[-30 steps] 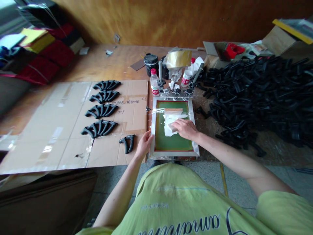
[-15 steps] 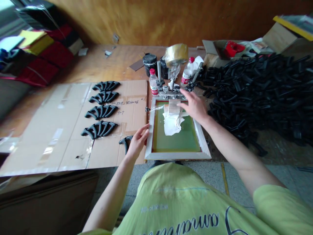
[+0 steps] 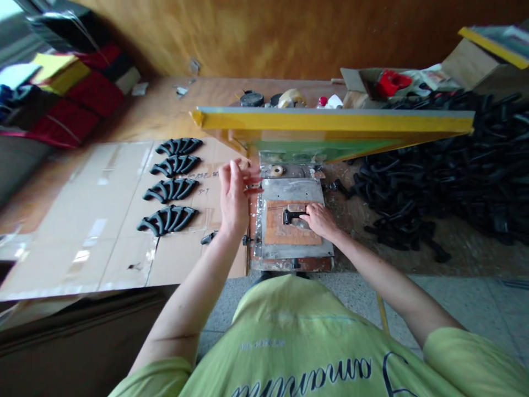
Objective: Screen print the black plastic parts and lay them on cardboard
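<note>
Your R hand [image 3: 321,219] has its fingers [image 3: 309,219] on the right end of the black plastic part [image 3: 291,216]; can't tell if they're pinching it. Part lies on an orange-brown pad [image 3: 285,231], on a metal platen [image 3: 291,190] near the worktop's [image 3: 198,94] front edge. L hand [image 3: 235,196] is raised just left of the platen, fingers loosely spread, over the right edge of a cardboard sheet [image 3: 82,220]. Sheet carries 4 rows of black parts [image 3: 169,187] & 1 loose part [image 3: 209,237] half behind your L forearm. Green mesh screen frame [image 3: 330,122] hangs tilted up over the platen's far end. Big heap of black parts [image 3: 433,182] sits at the worktop's right side.
</note>
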A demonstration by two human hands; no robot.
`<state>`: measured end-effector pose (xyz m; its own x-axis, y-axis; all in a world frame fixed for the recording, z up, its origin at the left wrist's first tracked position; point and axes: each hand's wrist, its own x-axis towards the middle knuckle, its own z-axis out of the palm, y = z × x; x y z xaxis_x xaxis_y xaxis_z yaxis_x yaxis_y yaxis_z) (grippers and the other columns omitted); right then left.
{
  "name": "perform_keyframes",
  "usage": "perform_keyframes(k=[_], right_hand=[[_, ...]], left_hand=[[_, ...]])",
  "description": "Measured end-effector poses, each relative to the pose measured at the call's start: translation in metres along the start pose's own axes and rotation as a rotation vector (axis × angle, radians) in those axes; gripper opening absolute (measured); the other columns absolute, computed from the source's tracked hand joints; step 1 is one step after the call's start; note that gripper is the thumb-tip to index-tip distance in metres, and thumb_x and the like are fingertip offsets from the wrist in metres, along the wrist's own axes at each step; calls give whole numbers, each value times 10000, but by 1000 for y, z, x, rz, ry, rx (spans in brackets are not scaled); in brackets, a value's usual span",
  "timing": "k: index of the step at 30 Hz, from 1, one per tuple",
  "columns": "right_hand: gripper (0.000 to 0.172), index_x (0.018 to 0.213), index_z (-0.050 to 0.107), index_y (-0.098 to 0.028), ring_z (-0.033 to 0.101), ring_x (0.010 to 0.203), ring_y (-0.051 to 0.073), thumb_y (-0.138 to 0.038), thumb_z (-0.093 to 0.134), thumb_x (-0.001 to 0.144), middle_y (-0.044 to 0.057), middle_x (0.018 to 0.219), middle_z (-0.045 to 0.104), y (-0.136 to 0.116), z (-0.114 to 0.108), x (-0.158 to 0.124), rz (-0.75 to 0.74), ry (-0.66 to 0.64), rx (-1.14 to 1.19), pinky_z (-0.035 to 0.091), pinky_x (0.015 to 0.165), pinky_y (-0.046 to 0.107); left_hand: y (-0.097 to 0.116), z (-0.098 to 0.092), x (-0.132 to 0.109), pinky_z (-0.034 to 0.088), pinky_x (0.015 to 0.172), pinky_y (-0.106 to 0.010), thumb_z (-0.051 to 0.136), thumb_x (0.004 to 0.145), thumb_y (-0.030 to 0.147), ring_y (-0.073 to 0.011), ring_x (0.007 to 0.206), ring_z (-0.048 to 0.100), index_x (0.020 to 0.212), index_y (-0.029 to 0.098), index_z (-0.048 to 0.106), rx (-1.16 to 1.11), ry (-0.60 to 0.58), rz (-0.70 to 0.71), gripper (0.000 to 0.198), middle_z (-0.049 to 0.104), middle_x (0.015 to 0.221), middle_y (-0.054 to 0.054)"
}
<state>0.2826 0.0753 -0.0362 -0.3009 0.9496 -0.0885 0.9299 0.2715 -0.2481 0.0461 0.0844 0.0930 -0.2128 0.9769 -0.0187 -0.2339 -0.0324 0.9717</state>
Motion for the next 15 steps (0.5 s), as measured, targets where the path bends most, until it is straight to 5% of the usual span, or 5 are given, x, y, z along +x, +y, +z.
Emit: perform_keyframes(k=[4,7,9,11,15], right_hand=[[233,1014,598,-151,614,906,234,-350,476,1001,122,941,682,-43,-11,-16,126,48,110,445,775,321],[190,974,605,-174,610,950,214,-344,520,989,92,958,680,-74,-9,-34,-170,113,232,460,819,317],[128,981,622,-197,606,995,197,-311,564,969,65,993,683,-70,-7,-42,-382,93,286,466,870,316],[87,1014,638,-217,603,1022,195,-238,586,947,55,1034,684,-37,-7,-47,-356,90,251,471,891,323],[231,1009,668,-200,632,908,226,-59,562,860,114,963,685,86,-8,-64,168,83,-22,489,777,342]], left_hand=[[-61,-1,-76,580,692,-324,680,784,625,-281,1003,705,1194,185,629,43,-258,-614,603,729,1108,-154],[-93,-11,-108,591,739,-359,616,830,635,-277,1017,703,1155,170,626,-106,-186,-749,567,723,1125,-153],[-102,-34,-107,596,711,-337,591,864,591,-241,916,726,1081,150,624,-132,-76,-725,492,733,1062,-134],[-105,-75,-95,589,641,-293,577,886,539,-206,808,734,1037,146,615,-5,42,-667,423,738,1021,-115],[-117,-183,-76,571,579,-289,505,923,472,-185,603,704,916,156,576,451,330,-629,324,715,762,-72]])
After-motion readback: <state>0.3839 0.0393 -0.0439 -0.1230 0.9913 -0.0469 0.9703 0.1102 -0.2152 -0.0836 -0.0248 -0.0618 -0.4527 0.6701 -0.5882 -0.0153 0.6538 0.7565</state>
